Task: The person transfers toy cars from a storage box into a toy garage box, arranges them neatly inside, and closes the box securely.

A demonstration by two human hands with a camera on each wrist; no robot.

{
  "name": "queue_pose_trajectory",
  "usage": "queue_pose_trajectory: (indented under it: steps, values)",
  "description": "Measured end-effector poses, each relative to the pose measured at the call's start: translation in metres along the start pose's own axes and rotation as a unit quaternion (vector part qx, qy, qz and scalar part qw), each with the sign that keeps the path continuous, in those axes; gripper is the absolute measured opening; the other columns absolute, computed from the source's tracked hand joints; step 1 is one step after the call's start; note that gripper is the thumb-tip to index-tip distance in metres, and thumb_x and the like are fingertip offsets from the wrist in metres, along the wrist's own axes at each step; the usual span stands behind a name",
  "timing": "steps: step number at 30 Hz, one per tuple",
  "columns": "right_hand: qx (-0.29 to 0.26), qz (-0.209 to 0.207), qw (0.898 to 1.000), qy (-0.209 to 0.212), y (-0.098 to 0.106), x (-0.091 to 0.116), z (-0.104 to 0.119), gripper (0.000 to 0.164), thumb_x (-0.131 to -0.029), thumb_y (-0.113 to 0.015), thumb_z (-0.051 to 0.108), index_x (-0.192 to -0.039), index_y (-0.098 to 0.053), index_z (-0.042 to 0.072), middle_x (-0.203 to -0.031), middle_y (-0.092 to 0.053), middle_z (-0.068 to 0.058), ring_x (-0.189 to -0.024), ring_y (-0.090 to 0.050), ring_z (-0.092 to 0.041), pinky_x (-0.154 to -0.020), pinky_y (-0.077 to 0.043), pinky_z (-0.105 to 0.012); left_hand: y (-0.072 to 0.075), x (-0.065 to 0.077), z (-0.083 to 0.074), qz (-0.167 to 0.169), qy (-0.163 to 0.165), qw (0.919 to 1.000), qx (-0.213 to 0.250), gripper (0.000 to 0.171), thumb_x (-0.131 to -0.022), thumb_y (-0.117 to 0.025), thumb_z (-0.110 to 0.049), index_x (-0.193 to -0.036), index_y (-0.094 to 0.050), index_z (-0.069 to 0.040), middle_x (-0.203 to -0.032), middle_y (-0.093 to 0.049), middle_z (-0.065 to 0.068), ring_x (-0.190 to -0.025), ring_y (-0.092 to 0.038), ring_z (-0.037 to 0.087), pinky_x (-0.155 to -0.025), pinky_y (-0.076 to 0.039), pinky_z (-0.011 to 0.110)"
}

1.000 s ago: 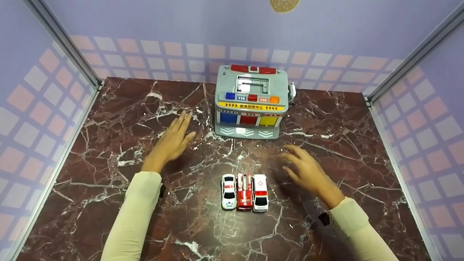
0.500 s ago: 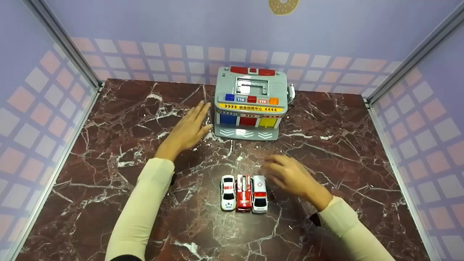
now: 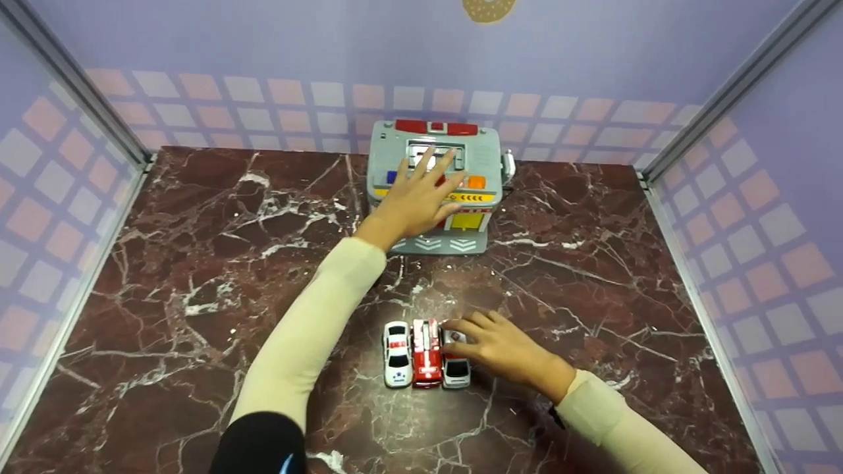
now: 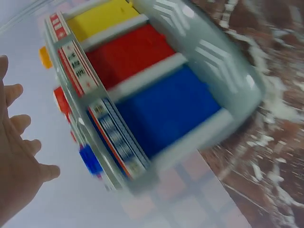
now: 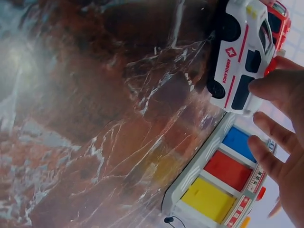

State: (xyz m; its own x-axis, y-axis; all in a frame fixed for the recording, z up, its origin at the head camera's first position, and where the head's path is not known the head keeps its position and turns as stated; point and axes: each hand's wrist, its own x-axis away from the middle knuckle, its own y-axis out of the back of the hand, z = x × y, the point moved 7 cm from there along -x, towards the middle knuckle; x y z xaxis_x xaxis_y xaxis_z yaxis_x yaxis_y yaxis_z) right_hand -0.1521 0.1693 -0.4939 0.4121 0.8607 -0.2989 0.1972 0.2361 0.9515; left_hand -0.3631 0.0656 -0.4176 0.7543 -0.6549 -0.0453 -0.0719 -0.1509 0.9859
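Lilac back wall [image 3: 263,39], 12 o'clock, w/ pink & wht squares [image 3: 199,87]; matching panels [image 3: 790,197] at 3 & 9; grey posts [image 3: 730,85], 10 & 2; dk-red veined counter [image 3: 197,355], glare [image 3: 411,421] nr 6.

Wears a pale cream left sleeve [image 3: 309,329] and a matching right sleeve [image 3: 642,438], plain and close-fitting. Finishes in a broad left cuff [image 3: 355,255] and right cuff [image 3: 591,405]. Shows a smooth black covering [image 3: 255,442] at the upper end of the left sleeve, marked with a small light-blue streak [image 3: 286,464], and a sliver of dark material [image 3: 556,417] beneath the right cuff. Leaves left hand [image 3: 415,203] and right hand [image 3: 504,352] bare.
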Motion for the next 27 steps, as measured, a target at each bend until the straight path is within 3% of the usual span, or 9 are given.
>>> queue_pose_trajectory:
  steps: [5,14,23,27]
  values:
    - [0.032,-0.009,0.999,0.023,-0.004,-0.007,0.004,0.027,-0.092,-0.059,0.024,-0.116,-0.070,0.025,-0.129,-0.065,-0.005,-0.109,-0.063,-0.026,-0.093,-0.053,-0.041,-0.005,-0.019,0.001,0.022,0.002,0.9995,-0.023,0.062,-0.106,-0.033,-0.052,-0.161,-0.020,-0.026,-0.170,0.006,0.005,-0.155,0.009,0.034,-0.121,0.004,0.064]
    - [0.032,0.016,0.999,0.006,-0.007,-0.005,0.002,0.026,-0.091,-0.062,0.025,-0.117,-0.068,0.024,-0.133,-0.064,-0.004,-0.114,-0.063,-0.027,-0.092,-0.055,-0.041,-0.020,-0.023,-0.001,0.060,-0.022,0.9954,-0.072,0.065,-0.107,-0.021,-0.053,-0.162,-0.011,-0.021,-0.170,-0.003,-0.002,-0.156,0.005,0.030,-0.121,0.006,0.063]
    - [0.001,0.089,0.996,-0.008,-0.008,-0.001,-0.004,0.033,-0.091,-0.065,0.010,-0.122,-0.064,0.021,-0.138,-0.062,-0.003,-0.121,-0.062,-0.030,-0.098,-0.054,-0.048,-0.019,-0.031,-0.008,0.062,-0.040,0.9939,-0.083,0.059,-0.109,-0.020,-0.044,-0.162,-0.011,-0.019,-0.169,-0.008,-0.003,-0.155,0.004,0.030,-0.120,0.007,0.064]
    - [-0.011,0.121,0.993,-0.010,-0.010,0.001,-0.006,0.042,-0.085,-0.070,0.005,-0.124,-0.065,0.021,-0.138,-0.063,-0.001,-0.124,-0.061,-0.032,-0.101,-0.053,-0.049,-0.018,-0.035,-0.011,0.060,-0.049,0.9929,-0.090,0.058,-0.109,-0.019,-0.042,-0.162,-0.012,-0.020,-0.169,-0.010,-0.004,-0.155,0.004,0.030,-0.121,0.006,0.064]
